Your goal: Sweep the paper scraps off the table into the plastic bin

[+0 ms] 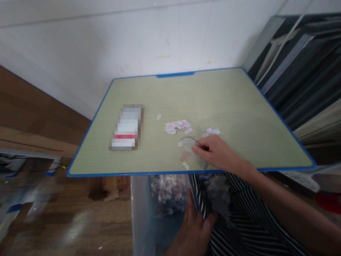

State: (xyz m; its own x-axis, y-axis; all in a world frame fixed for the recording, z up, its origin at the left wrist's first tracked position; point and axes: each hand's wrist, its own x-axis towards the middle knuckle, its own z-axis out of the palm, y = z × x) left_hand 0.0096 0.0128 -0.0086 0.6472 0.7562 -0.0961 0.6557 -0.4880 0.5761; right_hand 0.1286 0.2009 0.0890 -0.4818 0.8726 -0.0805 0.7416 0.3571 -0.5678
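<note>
Nearest: left hand (195,227) low at the bin (140,217), beside its right wall, index pointing away from the wearer, thumb parted from the fingers; can't tell if it grips anything. Bin holds a heap of paper bits (169,192), look bagged. Striped cloth (247,206) right of it, with a grey see-through item (218,195) on top, can't make out what. Next out, table (239,103), blue rim. Right hand (215,151) comes in from the right over the near edge, thumb and fingers pinched narrow on the protractor (189,144). Protractor is clear, at the near edge, right of table centre. Long axis runs diagonal: far-left end to near-right end. Curve bulges far-right, toward the hand; straight side seems to face near-left, hard to see. A few scraps (184,156) show at its left, one through or just beside the plastic, can't tell which. Just beyond: loose pile (178,127), slightly left; smaller cluster (213,131) behind the right hand. Slab (127,128), pixelated, lies well left, long axis near to far, far end leaning right. Behind: white wall (160,42); dark panels (301,67) far right.
</note>
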